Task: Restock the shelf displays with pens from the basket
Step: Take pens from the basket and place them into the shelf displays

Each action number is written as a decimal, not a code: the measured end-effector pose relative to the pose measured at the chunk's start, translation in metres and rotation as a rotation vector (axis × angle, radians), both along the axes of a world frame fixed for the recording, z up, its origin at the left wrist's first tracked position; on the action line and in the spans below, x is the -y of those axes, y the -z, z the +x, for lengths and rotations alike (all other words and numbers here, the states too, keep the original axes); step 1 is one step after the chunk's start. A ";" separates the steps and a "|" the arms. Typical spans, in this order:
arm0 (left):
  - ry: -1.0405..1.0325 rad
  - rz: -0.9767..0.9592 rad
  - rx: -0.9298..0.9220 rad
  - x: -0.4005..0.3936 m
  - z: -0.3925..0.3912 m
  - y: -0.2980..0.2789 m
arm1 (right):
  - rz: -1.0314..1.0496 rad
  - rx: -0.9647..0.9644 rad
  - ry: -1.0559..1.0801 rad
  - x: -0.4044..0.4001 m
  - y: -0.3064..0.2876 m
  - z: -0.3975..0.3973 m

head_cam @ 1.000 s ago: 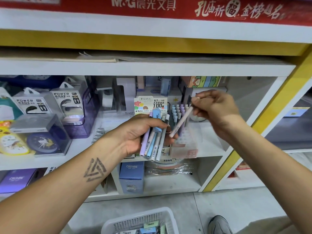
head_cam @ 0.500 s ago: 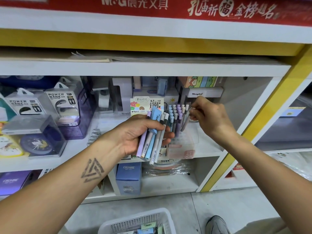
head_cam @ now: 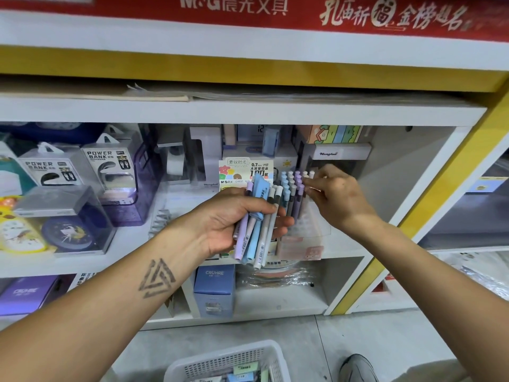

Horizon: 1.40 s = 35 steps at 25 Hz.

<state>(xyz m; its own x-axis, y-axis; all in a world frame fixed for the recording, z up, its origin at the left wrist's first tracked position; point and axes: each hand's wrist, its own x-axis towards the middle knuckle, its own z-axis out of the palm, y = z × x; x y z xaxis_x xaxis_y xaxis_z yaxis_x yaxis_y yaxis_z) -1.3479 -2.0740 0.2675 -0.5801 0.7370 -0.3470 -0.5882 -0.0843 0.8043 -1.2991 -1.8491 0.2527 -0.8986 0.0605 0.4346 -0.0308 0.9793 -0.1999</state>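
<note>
My left hand (head_cam: 228, 216) is shut on a bundle of several pastel pens (head_cam: 256, 238), lilac, blue and white, held upright in front of the middle shelf. Just right of it a clear pen display (head_cam: 311, 235) stands on the shelf board (head_cam: 344, 252), with rows of blue, lilac and white pens (head_cam: 289, 186) standing in it. My right hand (head_cam: 336, 197) is at the display's right side, fingertips pinched on a white-topped pen that stands among the others. The white mesh basket (head_cam: 225, 362) with more stationery sits on the floor below.
Power bank boxes (head_cam: 110, 166) and a boxed clock (head_cam: 68, 224) fill the shelf's left side. A blue CRUHRE box (head_cam: 214, 290) stands on the lower shelf. A yellow upright (head_cam: 429, 205) bounds the bay on the right. My shoe (head_cam: 358, 368) is beside the basket.
My right hand carried a single pale pen from in front of the shelf down into the display's right side. The left hand kept its bundle nearly still.
</note>
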 end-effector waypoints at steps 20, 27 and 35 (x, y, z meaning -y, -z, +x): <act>-0.071 -0.064 0.009 -0.002 0.001 -0.002 | -0.383 -0.154 0.130 -0.019 -0.021 0.015; -0.046 -0.073 -0.018 -0.001 0.002 -0.004 | -0.203 -0.131 0.025 -0.017 0.000 0.008; -0.014 -0.050 -0.060 -0.001 0.003 -0.002 | -0.033 -0.010 0.067 -0.019 0.000 -0.003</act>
